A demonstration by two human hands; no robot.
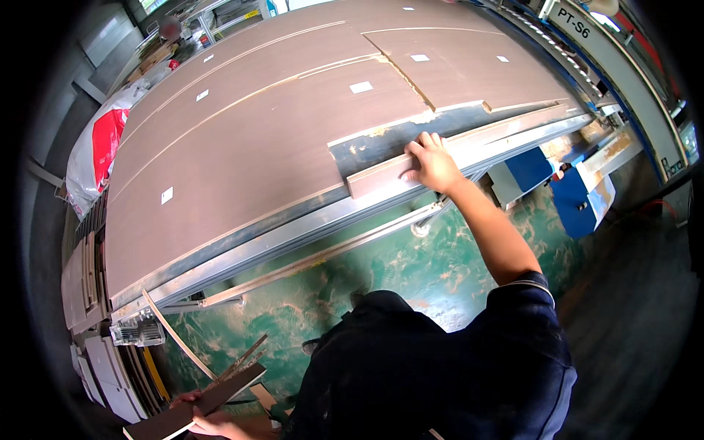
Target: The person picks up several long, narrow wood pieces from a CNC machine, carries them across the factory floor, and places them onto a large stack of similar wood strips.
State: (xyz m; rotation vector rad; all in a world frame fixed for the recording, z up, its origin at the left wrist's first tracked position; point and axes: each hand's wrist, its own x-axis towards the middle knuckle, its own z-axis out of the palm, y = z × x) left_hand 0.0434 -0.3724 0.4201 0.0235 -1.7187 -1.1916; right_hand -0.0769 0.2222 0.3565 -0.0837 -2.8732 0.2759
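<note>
My right hand (pixel 434 166) is closed over the edge of a long narrow brown board (pixel 381 178), fingers on its far side and thumb on the near side. That board lies along the front edge of a large work table, beside a strip of bare dark table surface (pixel 385 141). Low on the left, my left hand (pixel 209 420) is wrapped round a short brown board strip (pixel 233 386), held away from the table. Large brown panels (pixel 249 154), cut apart by pale lines, cover most of the table; several carry small white labels.
A metal rail (pixel 315 226) runs along the table's front. A thin offcut (pixel 176 334) leans down from its left corner to the green floor (pixel 433 275), where wood scraps lie. Stacked boards (pixel 110 374) stand at left. A grey machine beam (pixel 620 81) rises at right.
</note>
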